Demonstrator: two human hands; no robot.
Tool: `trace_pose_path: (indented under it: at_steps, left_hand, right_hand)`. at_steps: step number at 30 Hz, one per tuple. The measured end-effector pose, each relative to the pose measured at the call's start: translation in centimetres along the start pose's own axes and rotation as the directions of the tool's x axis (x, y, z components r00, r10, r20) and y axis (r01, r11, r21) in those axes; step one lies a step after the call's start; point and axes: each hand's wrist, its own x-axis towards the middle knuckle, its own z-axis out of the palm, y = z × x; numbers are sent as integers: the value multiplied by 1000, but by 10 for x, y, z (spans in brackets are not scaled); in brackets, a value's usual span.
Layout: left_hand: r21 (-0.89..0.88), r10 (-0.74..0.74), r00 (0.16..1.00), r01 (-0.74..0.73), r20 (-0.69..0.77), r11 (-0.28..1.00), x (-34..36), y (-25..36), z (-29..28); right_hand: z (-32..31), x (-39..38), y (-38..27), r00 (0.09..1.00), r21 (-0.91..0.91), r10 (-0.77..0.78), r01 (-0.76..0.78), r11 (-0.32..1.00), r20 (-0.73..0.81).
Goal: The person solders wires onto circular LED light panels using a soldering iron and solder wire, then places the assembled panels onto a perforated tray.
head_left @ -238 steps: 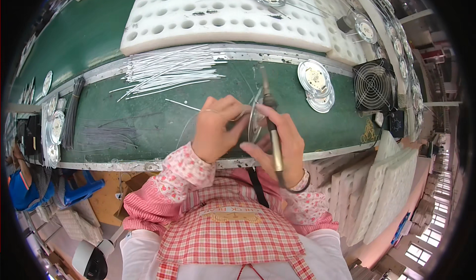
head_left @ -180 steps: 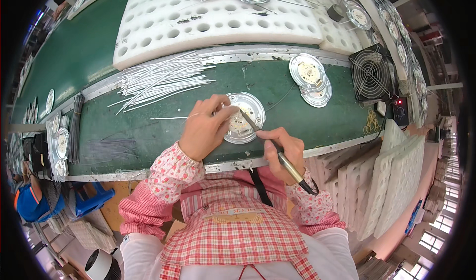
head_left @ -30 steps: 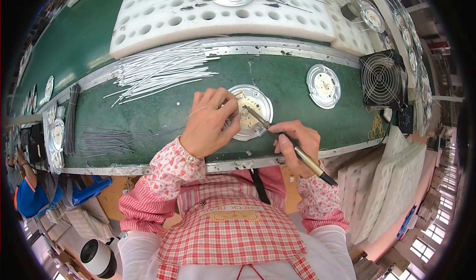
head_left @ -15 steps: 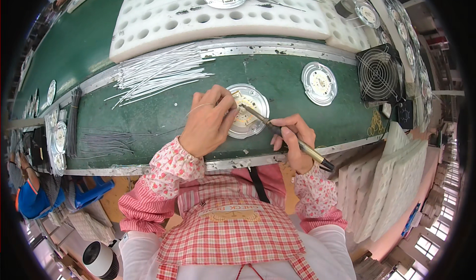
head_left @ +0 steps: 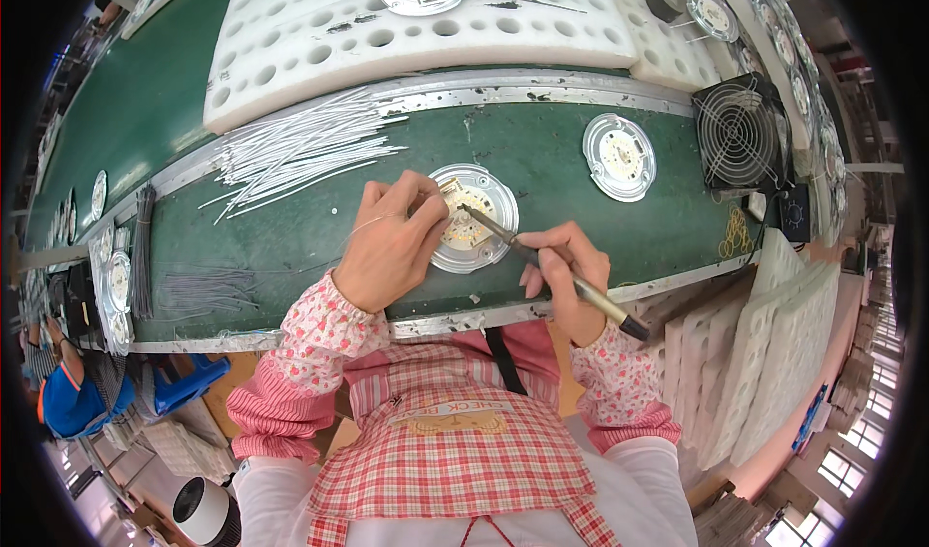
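A round silver disc point(head_left: 498, 194) with a pale circuit board in its middle lies on the green bench in front of me. My left hand point(head_left: 392, 242) is closed in a pinch at the disc's left edge. A thin wire point(head_left: 360, 226) trails from it to the left; the pinched end is hidden by the fingers. In my right hand point(head_left: 573, 281) is a soldering iron point(head_left: 605, 307), gripped like a pen. Its dark tip point(head_left: 466, 209) points left and reaches the circuit board near its middle.
White wires point(head_left: 300, 150) and thin grey wires point(head_left: 208, 289) lie to the left. Another silver disc point(head_left: 620, 158) and a black fan point(head_left: 738, 136) stand to the right. Beyond the metal rail is a holed white foam block point(head_left: 319, 73). More foam sheets point(head_left: 745, 353) lean at lower right.
My left hand has shifted slightly left and away from the board's middle. The iron's tip stays over the board. The whole view has moved a little.
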Motion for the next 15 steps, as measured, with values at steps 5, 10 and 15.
trace_pose_path:
  at_steps: [5,10,15]
  left_hand:
    - [-46,15,999,-17,-37,999,-2,-4,5]
    - [-23,5,999,-6,-48,1000,-1,-6,9]
    - [65,58,997,-55,-51,996,-1,-5,11]
  right_hand:
    - [0,-1,5,998,-68,-70,70,995,5]
    - [-1,-1,6,995,-74,-91,93,993,29]
    - [1,-2,2,995,-75,-94,96,993,33]
